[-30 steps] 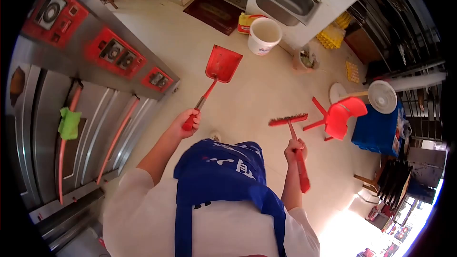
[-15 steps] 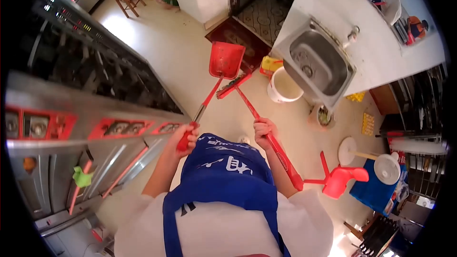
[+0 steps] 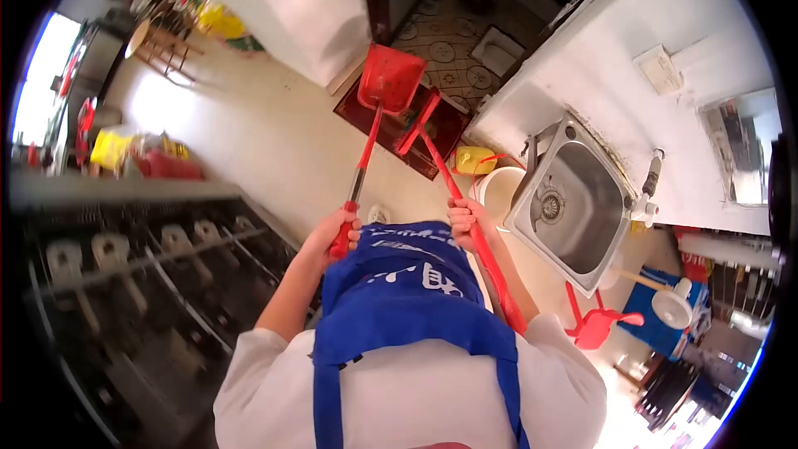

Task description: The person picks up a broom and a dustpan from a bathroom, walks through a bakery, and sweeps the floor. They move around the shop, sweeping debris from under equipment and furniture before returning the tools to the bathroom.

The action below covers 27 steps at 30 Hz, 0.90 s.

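My left hand (image 3: 339, 231) is wrapped round the grip of a long-handled red dustpan (image 3: 391, 76). Its pan points forward, overlapping the dark red mat (image 3: 356, 108) at the doorway in this view. In my right hand (image 3: 467, 220) is the red handle of a broom (image 3: 497, 273), which runs back along my forearm. The broom's head slants just right of the pan, over the mat's area. A blue apron (image 3: 416, 316) covers my front between the two hands.
Right of the broom are a steel sink (image 3: 573, 208), a white bucket (image 3: 499, 191) and a yellow container (image 3: 474, 160). A burner range (image 3: 158, 299) stands along my left. Ahead is a doorway with a patterned tile floor (image 3: 449, 54). A red stool (image 3: 597, 328) sits at lower right.
My view has shifted forward, closer to the doorway and sink. The dustpan and broom head now overlap the mat and doorway; both hands keep their hold.
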Each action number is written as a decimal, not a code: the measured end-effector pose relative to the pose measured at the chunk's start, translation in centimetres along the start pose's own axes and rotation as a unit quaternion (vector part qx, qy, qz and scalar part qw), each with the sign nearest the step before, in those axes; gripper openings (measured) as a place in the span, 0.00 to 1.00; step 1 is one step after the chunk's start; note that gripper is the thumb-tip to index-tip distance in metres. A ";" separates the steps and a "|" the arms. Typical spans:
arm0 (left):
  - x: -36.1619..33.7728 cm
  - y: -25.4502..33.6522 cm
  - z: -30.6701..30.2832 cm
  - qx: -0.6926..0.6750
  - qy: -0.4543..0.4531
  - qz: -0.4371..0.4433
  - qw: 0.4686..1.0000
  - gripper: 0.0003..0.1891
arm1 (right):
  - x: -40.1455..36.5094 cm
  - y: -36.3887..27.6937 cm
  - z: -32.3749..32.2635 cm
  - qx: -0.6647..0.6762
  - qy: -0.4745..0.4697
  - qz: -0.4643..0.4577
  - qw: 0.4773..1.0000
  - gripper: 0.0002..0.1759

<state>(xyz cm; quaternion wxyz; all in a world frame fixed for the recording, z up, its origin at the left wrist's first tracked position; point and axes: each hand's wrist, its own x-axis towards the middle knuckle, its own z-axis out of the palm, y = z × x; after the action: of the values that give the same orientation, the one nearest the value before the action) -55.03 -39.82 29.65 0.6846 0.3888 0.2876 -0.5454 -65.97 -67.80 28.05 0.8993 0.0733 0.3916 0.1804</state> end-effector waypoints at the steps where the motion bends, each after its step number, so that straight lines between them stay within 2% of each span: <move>1: 1.5 3.1 1.2 0.004 -0.011 -0.012 1.000 0.09 | 0.4 -0.8 0.9 0.018 -0.008 -0.012 1.000 0.03; 2: 3.1 6.1 2.4 0.006 -0.024 -0.036 0.999 0.10 | 1.0 -2.0 1.1 0.049 -0.047 -0.021 0.997 0.09; 5: 9.4 14.3 7.6 -0.013 -0.074 -0.103 0.992 0.11 | 2.7 -4.8 3.2 0.116 -0.108 -0.073 0.985 0.10; 8: 17.4 20.2 14.3 -0.101 -0.147 -0.183 0.967 0.10 | 5.2 -9.0 5.8 0.202 -0.182 -0.074 0.959 0.09; 10: 22.2 22.1 18.9 -0.158 -0.185 -0.240 0.940 0.10 | 6.0 -11.9 7.1 0.258 -0.201 -0.062 0.943 0.09; 13: 28.4 24.5 26.4 -0.127 -0.245 -0.234 0.932 0.08 | 8.2 -15.9 10.4 0.296 -0.216 -0.068 0.928 0.09; 15: 32.1 25.8 31.3 -0.112 -0.201 -0.280 0.932 0.08 | 9.5 -18.2 12.6 0.303 -0.231 -0.063 0.922 0.09; 19: 40.4 25.8 38.7 -0.001 -0.143 -0.315 0.938 0.07 | 10.7 -21.7 15.4 0.319 -0.235 -0.064 0.916 0.10; 20: 43.3 25.7 40.0 0.051 -0.173 -0.306 0.935 0.07 | 11.2 -22.6 15.7 0.317 -0.235 -0.064 0.917 0.10; 22: 50.3 24.9 42.1 0.158 -0.235 -0.293 0.913 0.08 | 12.3 -24.5 16.3 0.318 -0.236 -0.072 0.916 0.11; 25: 56.0 23.4 46.8 0.379 -0.186 -0.283 0.861 0.09 | 13.8 -26.2 17.3 0.346 -0.233 -0.104 0.903 0.12; 26: 56.3 22.5 49.0 0.419 -0.163 -0.214 0.867 0.11 | 14.1 -27.1 17.6 0.357 -0.248 -0.119 0.893 0.12; 27: 58.0 20.4 50.9 0.424 -0.163 -0.251 0.855 0.11 | 13.7 -27.2 17.5 0.370 -0.261 -0.132 0.882 0.11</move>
<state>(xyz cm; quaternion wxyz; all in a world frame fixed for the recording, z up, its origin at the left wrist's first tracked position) -22.81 -111.10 13.75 0.3303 0.4615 0.0010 -0.8234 -37.29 -87.50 23.30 0.8920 0.3924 0.1873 -0.1233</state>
